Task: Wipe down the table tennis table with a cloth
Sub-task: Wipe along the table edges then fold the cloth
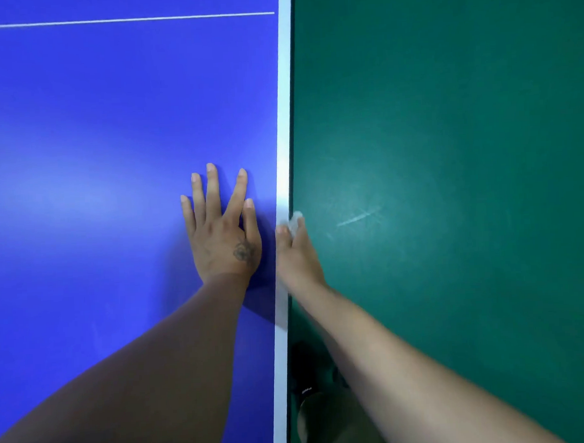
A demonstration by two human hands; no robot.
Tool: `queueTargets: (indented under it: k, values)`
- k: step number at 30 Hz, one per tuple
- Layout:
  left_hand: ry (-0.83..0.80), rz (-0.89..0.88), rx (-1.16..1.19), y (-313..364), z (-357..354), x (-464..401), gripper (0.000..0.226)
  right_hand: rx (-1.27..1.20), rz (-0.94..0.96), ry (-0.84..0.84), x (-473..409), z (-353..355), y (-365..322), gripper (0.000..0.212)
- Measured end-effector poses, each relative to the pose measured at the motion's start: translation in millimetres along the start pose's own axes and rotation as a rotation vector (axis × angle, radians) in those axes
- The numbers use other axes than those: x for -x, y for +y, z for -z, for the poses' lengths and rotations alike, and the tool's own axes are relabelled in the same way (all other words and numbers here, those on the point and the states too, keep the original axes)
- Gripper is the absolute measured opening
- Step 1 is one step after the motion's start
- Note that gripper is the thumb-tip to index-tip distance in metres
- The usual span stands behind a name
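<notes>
Left hand (221, 231) lies flat on the blue table (97, 163), fingers spread, holding nothing, close to the right edge. Right hand (293, 244) runs along the white edge band (284, 121), fingers pinched around a small white cloth (296, 221). The risk, as it looks: such a thin grip could let the cloth slip off the edge onto the green floor (448, 147).

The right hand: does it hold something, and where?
The right hand pinches a small white cloth at its fingertips, against the table's white edge. Which part of it cannot be told.
</notes>
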State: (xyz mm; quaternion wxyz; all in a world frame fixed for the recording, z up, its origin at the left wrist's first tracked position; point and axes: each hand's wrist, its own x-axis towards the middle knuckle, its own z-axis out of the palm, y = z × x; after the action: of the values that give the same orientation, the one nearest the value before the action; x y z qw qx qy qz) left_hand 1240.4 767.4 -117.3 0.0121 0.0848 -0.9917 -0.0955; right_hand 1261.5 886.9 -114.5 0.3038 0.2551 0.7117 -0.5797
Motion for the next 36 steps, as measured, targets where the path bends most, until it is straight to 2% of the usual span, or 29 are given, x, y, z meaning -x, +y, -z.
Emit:
queueTargets:
  k: [2, 4, 5, 8, 13, 16, 19, 25, 30, 33, 36]
  values:
    - [0.005, -0.003, -0.003, 0, 0, -1, 0.052, 0.022, 0.007, 0.016, -37, 6, -30, 0.051]
    - [0.016, -0.011, -0.004, 0, 0, -2, 0.052, -0.001, 0.039, 0.04, -72, 11, -58, 0.025]
    - [0.018, -0.012, -0.006, -1, 0, -2, 0.052, -0.01, 0.054, 0.051, -87, 14, -70, 0.023]
    - [0.018, -0.011, -0.016, 0, -1, -3, 0.052, 0.034, 0.052, 0.044, -102, 20, -88, 0.042]
    - [0.002, 0.004, -0.014, 1, 0, -4, 0.054, 0.116, 0.019, -0.045, -26, 22, -48, 0.067]
    - [-0.006, 0.017, 0.005, 2, 1, -4, 0.055, 0.137, -0.035, -0.079, 1, 20, -33, 0.066]
    - [-0.005, 0.015, 0.013, 1, 1, -4, 0.055, 0.079, -0.037, -0.038, -2, 11, -35, 0.065]
    - [0.017, 0.005, 0.031, 2, 3, -5, 0.052, -0.033, 0.003, 0.039, -86, 16, -101, 0.062]
    - [0.027, 0.011, 0.031, 2, 4, -5, 0.052, 0.008, 0.031, 0.07, -171, 49, -199, 0.026]
    - [0.008, 0.022, 0.04, 5, 7, -8, 0.053, 0.011, 0.044, 0.099, -179, 53, -215, 0.03]
    - [0.023, 0.036, 0.053, 7, 9, -8, 0.051, -0.025, 0.061, 0.061, -159, 45, -190, 0.059]
